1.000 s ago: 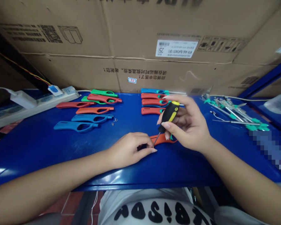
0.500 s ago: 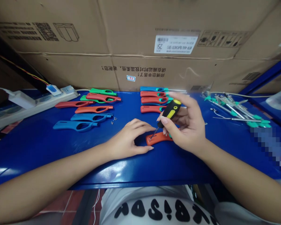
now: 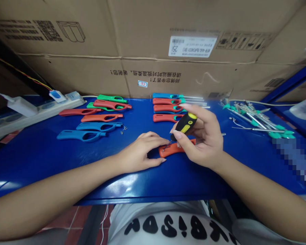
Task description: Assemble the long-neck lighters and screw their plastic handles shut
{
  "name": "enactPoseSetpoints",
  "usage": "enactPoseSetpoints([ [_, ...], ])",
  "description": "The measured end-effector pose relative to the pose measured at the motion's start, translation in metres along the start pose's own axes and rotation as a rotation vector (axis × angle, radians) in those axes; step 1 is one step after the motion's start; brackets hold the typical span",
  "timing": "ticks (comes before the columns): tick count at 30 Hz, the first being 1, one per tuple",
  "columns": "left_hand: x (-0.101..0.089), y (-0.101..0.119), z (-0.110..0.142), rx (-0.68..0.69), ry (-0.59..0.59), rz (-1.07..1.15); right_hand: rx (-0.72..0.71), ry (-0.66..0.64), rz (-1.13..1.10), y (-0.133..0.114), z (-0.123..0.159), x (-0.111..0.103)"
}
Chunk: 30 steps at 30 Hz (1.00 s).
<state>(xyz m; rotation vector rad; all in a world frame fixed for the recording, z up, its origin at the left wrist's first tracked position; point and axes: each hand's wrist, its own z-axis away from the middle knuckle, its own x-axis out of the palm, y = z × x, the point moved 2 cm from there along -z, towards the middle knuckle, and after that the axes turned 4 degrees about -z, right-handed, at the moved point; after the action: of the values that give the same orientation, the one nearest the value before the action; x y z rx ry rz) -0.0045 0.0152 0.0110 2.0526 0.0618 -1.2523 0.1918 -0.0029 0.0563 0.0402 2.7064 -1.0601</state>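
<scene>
An orange plastic handle (image 3: pixel 180 147) lies on the blue table (image 3: pixel 66 153) in front of me. My left hand (image 3: pixel 140 153) rests on the table with thumb and forefinger bracketing the handle's left end, steadying it. My right hand (image 3: pixel 204 139) is closed round a black-and-yellow screwdriver (image 3: pixel 185 124), held slanted. Its thin metal tip touches the handle's left end, just by my left forefinger.
Orange, blue and green handle shells (image 3: pixel 91 119) lie at the back left, with small screws (image 3: pixel 123 129) beside them. More handles (image 3: pixel 167 107) are stacked at the back centre. Metal rods with green ends (image 3: pixel 255 120) lie right. A power strip (image 3: pixel 35 110) and cardboard boxes (image 3: pixel 153 47) stand behind.
My left hand opened out of a pinch and slid to the handle's left end. The screwdriver dropped lower and flatter, its tip now on the handle. The view shifted slightly.
</scene>
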Motion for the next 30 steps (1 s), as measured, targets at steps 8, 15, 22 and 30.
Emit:
enactPoseSetpoints([
  [8,0.001,0.0,0.0,0.002,-0.011,0.001,-0.042,-0.051,0.018,0.003,0.004,0.0],
  [15,0.001,0.0,0.0,0.007,-0.011,0.0,-0.049,-0.078,-0.01,0.006,0.005,0.003],
  [22,0.003,-0.002,0.001,0.04,-0.012,0.006,-0.006,-0.296,-0.043,0.005,-0.001,0.0],
  [30,0.003,-0.002,0.001,0.066,-0.004,0.005,-0.21,-0.238,0.292,0.0,-0.004,-0.003],
])
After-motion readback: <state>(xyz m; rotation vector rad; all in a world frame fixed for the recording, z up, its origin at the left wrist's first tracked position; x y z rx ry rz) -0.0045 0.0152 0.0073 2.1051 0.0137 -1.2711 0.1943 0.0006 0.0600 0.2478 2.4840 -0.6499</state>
